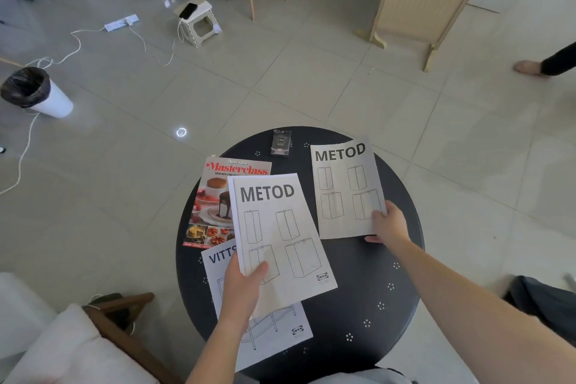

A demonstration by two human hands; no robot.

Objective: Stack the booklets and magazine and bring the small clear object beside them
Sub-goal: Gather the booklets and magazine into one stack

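The left hand (241, 285) pinched 1 METOD booklet (280, 234) over the magazine (215, 205). The right hand (388, 224) gripped another booklet (344, 187) at 2 o'clock on the worktop (358, 290). The clear object (281, 143) lay at 12.

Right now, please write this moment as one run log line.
left hand: holds METOD booklet | right hand: holds second METOD booklet | magazine: on table | clear object: far edge, untouched

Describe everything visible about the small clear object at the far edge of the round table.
The small clear object looks like a transparent plastic packet with a dark card inside that carries pale print too small to read. It lies flat near the far rim of the black round table, apart from the booklets and the magazine. Neither hand touches it, and nothing rests on it.
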